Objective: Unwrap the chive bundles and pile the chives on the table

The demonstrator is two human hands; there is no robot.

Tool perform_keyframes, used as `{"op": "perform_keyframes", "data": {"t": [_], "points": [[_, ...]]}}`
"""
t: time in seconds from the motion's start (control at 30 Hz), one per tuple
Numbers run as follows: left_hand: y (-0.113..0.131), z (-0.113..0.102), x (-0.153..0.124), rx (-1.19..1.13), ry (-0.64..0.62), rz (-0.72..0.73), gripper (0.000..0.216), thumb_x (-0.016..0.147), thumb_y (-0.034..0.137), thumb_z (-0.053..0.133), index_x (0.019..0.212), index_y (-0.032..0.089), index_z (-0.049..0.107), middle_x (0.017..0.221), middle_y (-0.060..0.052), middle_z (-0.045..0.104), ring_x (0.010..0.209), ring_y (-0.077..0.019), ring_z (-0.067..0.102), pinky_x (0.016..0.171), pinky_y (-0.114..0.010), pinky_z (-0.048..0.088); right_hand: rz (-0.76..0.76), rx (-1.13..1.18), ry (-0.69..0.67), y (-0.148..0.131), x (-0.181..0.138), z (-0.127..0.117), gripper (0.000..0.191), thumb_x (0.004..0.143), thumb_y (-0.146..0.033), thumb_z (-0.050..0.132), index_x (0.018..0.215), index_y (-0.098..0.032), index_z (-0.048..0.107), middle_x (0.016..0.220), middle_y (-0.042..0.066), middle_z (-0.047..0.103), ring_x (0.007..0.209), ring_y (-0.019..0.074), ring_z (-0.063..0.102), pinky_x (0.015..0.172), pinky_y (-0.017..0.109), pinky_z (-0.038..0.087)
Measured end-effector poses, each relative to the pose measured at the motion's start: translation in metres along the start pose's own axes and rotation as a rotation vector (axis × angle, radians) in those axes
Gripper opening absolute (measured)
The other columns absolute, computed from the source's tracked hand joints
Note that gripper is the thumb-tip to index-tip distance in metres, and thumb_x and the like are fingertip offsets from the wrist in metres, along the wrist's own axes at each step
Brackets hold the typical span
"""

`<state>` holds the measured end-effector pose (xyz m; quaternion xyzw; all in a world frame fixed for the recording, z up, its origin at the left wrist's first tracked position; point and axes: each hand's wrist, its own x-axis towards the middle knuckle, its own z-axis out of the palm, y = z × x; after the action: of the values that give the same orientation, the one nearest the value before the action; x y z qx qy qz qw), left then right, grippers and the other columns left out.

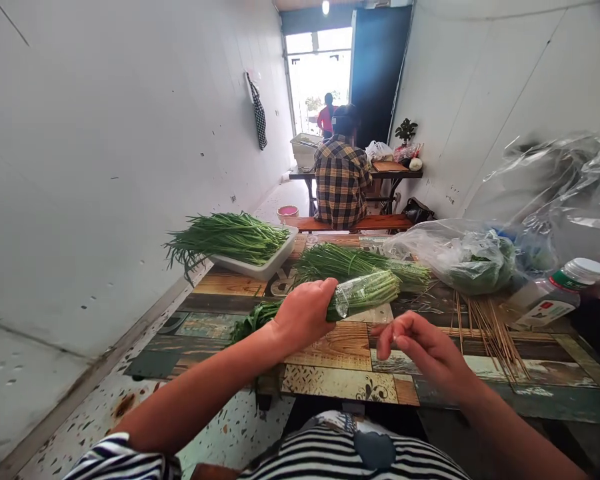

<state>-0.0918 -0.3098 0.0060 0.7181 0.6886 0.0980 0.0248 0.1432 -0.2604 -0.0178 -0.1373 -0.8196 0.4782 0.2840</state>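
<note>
My left hand [307,310] is closed around a bundle of garlic chives [375,292], held slantwise above the table. Clear plastic wrap [349,297] covers part of its pale stems, which point right; the dark leaves hang out to the left. Beside the stem ends, my right hand [420,347] hovers apart from the bundle, thumb and fingers curled together in a loose pinch. Whatever may be between those fingertips is too small to make out. Just behind lies a second bunch of chives [345,260]. More loose chives [240,237] are heaped in a white tray [280,257] at the back left.
Thin wooden skewers [493,337] lie spread on the patterned table [330,380] at right. Near them are a white-capped bottle [555,293] and a clear plastic bag [480,263] with greens inside. A person in a plaid shirt [341,183] sits ahead at another table, facing away.
</note>
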Motion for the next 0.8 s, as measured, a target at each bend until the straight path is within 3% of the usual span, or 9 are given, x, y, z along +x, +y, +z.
{"op": "perform_keyframes", "data": {"t": [0.1, 0.17, 0.23, 0.3, 0.4, 0.5, 0.57, 0.7, 0.8], "points": [[-0.001, -0.012, -0.005, -0.106, -0.063, 0.071, 0.047, 0.068, 0.023, 0.063, 0.113, 0.020, 0.051, 0.102, -0.006, 0.065, 0.094, -0.0231, 0.062, 0.077, -0.030, 0.048, 0.085, 0.068, -0.190, 0.018, 0.005, -0.016, 0.019, 0.094, -0.035, 0.047, 0.087, -0.019, 0.055, 0.092, 0.009, 0.070, 0.088, 0.0181, 0.066, 0.079, 0.035, 0.055], [0.001, -0.015, -0.011, -0.159, -0.160, 0.217, 0.048, 0.066, 0.026, 0.065, 0.112, 0.021, 0.053, 0.103, -0.004, 0.065, 0.093, -0.0217, 0.063, 0.077, -0.027, 0.048, 0.097, 0.044, -0.281, 0.025, 0.015, -0.031, 0.024, 0.092, -0.038, 0.051, 0.099, -0.018, 0.062, 0.101, 0.010, 0.070, 0.094, 0.0197, 0.066, 0.081, 0.037, 0.055], [0.003, -0.013, -0.015, -0.169, -0.261, 0.380, 0.045, 0.065, 0.028, 0.067, 0.108, 0.023, 0.055, 0.099, -0.003, 0.066, 0.090, -0.0207, 0.064, 0.075, -0.026, 0.048, 0.090, 0.024, -0.293, 0.024, 0.028, -0.046, 0.033, 0.091, -0.042, 0.050, 0.110, -0.019, 0.064, 0.110, 0.012, 0.068, 0.101, 0.0214, 0.065, 0.082, 0.037, 0.055], [0.003, -0.006, -0.013, -0.123, -0.328, 0.429, 0.040, 0.064, 0.029, 0.067, 0.102, 0.022, 0.056, 0.092, -0.003, 0.067, 0.085, -0.0210, 0.065, 0.071, -0.026, 0.048, 0.054, -0.008, -0.224, 0.016, 0.039, -0.056, 0.035, 0.092, -0.044, 0.048, 0.111, -0.021, 0.065, 0.121, 0.013, 0.064, 0.111, 0.0229, 0.061, 0.085, 0.039, 0.053], [-0.003, 0.000, -0.002, 0.002, -0.289, 0.246, 0.035, 0.063, 0.028, 0.066, 0.096, 0.020, 0.056, 0.089, -0.006, 0.067, 0.083, -0.0243, 0.065, 0.067, -0.028, 0.049, -0.105, -0.115, -0.137, -0.004, 0.044, -0.057, 0.036, 0.091, -0.047, 0.049, 0.111, -0.023, 0.066, 0.123, 0.013, 0.062, 0.115, 0.0231, 0.058, 0.087, 0.039, 0.052], [-0.014, -0.012, 0.005, -0.003, -0.134, 0.021, 0.036, 0.066, 0.027, 0.062, 0.100, 0.017, 0.055, 0.093, -0.008, 0.067, 0.085, -0.0245, 0.065, 0.069, -0.029, 0.048, -0.203, -0.139, -0.319, -0.016, 0.040, -0.041, 0.041, 0.091, -0.048, 0.048, 0.119, -0.022, 0.064, 0.111, 0.013, 0.068, 0.102, 0.0218, 0.066, 0.077, 0.036, 0.055], [-0.018, -0.024, 0.002, -0.094, -0.109, 0.042, 0.040, 0.067, 0.029, 0.061, 0.105, 0.017, 0.055, 0.095, -0.007, 0.067, 0.083, -0.0217, 0.064, 0.068, -0.027, 0.048, -0.176, -0.124, -0.411, -0.013, 0.040, -0.028, 0.040, 0.091, -0.045, 0.048, 0.118, -0.021, 0.065, 0.098, 0.011, 0.072, 0.090, 0.0201, 0.069, 0.070, 0.033, 0.056], [-0.017, -0.027, -0.007, -0.151, -0.284, 0.337, 0.039, 0.062, 0.033, 0.066, 0.098, 0.020, 0.058, 0.085, -0.002, 0.066, 0.073, -0.0185, 0.063, 0.061, -0.025, 0.046, -0.106, -0.227, -0.088, 0.009, 0.058, -0.028, 0.031, 0.087, -0.034, 0.052, 0.110, -0.018, 0.067, 0.091, 0.010, 0.072, 0.084, 0.0198, 0.069, 0.070, 0.036, 0.055], [-0.014, -0.012, -0.003, 0.010, -0.338, 0.321, 0.035, 0.058, 0.030, 0.067, 0.090, 0.019, 0.059, 0.078, -0.004, 0.066, 0.071, -0.0225, 0.064, 0.058, -0.027, 0.046, -0.173, -0.294, 0.038, 0.019, 0.058, -0.045, 0.037, 0.088, -0.037, 0.046, 0.111, -0.015, 0.066, 0.097, 0.013, 0.071, 0.089, 0.0204, 0.068, 0.075, 0.038, 0.053]]}}
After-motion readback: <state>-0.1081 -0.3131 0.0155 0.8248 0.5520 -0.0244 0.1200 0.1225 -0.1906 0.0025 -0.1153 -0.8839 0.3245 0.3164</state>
